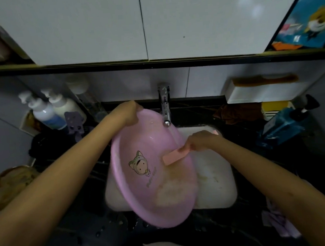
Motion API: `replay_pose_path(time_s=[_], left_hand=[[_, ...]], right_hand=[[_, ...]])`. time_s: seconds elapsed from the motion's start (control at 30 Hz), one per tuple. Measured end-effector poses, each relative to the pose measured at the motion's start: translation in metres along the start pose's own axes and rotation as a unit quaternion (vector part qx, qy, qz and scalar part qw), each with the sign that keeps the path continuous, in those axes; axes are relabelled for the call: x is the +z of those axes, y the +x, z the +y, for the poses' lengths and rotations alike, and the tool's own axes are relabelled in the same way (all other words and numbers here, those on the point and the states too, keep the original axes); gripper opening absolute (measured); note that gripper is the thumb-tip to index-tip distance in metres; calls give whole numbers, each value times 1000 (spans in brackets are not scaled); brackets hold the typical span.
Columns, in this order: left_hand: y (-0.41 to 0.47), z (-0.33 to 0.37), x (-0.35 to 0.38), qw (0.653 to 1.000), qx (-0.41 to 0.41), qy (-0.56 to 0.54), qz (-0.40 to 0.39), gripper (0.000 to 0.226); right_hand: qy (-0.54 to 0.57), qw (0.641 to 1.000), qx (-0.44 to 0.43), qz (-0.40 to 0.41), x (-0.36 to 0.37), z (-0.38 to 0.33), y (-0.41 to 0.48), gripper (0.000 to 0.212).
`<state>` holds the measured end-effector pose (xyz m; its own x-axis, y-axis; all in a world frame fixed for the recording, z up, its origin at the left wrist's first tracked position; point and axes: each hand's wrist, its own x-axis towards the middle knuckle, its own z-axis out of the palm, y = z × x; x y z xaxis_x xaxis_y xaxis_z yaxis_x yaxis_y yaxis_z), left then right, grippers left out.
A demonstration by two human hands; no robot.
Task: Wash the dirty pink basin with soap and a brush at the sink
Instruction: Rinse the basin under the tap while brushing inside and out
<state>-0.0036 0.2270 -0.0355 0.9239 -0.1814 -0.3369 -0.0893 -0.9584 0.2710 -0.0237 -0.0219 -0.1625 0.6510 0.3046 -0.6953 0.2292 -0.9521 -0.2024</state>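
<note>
The pink basin (141,162) stands tilted over the white sink (215,176), its far rim raised toward the faucet (165,107) and its near rim lying past the sink's front edge over the dark counter (69,225). Water runs from the faucet onto the inner wall. Brownish, foamy water collects at the low side of the bowl.

The left hand (131,113) grips the far rim, fingers curled over the edge. The right hand (199,140) holds the pink brush (174,156), fingers clamped around its handle, with the brush head against the inner wall beside the stream.

Handling assessment: the basin appears to be thin moulded plastic, light and slightly flexible. Wet, soapy surfaces are likely slippery. The rolled rim offers the most secure hold; a grip on the smooth wall would probably slide. Brush pressure may push the basin, so the rim grip should oppose it.
</note>
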Motion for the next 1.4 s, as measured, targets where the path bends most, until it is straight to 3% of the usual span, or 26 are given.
replay_pose_path(time_s=[0.1, 0.2, 0.27, 0.3, 0.37, 0.4, 0.5, 0.57, 0.63, 0.73, 0.83, 0.9, 1.03, 1.1, 1.23, 1.33, 1.4], left_hand=[[2, -2, 1, 1000, -4, -8, -13, 54], [3, -1, 0, 1000, -9, -5, -29, 54], [5, 1, 1, 999, -11, 3, -37, 53], [6, 2, 0, 999, -11, 5, -39, 53], [7, 4, 0, 999, -12, 9, -38, 52], [8, 4, 0, 999, -14, 11, -39, 52], [10, 4, 2, 999, -19, 15, -43, 53], [11, 2, 2, 999, -24, 17, -44, 53], [10, 1, 2, 998, -27, 12, -50, 55], [8, 2, 2, 998, -26, 7, -59, 57], [-3, 1, -2, 997, -50, -8, -54, 62], [-20, 0, -5, 995, -79, -56, -26, 61], [-65, -9, 6, 974, -126, -182, 39, 46], [-78, -10, 10, 938, -141, -308, 75, 54], [-82, 7, 1, 855, -133, -490, 110, 59], [-84, 28, -8, 846, -104, -507, 125, 54], [-87, 43, -15, 849, -89, -504, 128, 47]], right_hand=[[-113, 980, -100, 129, -5, 3, 10, 54], [-251, 902, -195, 292, -20, -6, 12, 35], [-293, 863, -213, 353, -24, -8, 17, 52], [-274, 868, -210, 356, -28, -10, 15, 55], [-229, 881, -221, 350, -26, -9, 14, 55], [-190, 905, -220, 312, -24, -12, 9, 54], [-30, 976, -88, 198, -6, -4, 0, 37], [154, 980, -1, 122, 13, -2, -13, 50], [242, 964, 29, 104, 29, 2, -22, 57], [256, 964, 26, 61, 52, 7, -44, 64], [186, 983, -1, -3, 70, 15, -53, 38], [146, 988, -31, 22, 80, 22, -64, 41], [279, 954, 34, 100, 102, 32, -81, 33], [351, 927, 86, 102, 108, 27, -86, 19], [450, 885, 113, 30, 108, -4, -93, 15], [478, 872, 102, -31, 111, -32, -86, 25], [526, 843, 81, -72, 114, -49, -76, 16]])
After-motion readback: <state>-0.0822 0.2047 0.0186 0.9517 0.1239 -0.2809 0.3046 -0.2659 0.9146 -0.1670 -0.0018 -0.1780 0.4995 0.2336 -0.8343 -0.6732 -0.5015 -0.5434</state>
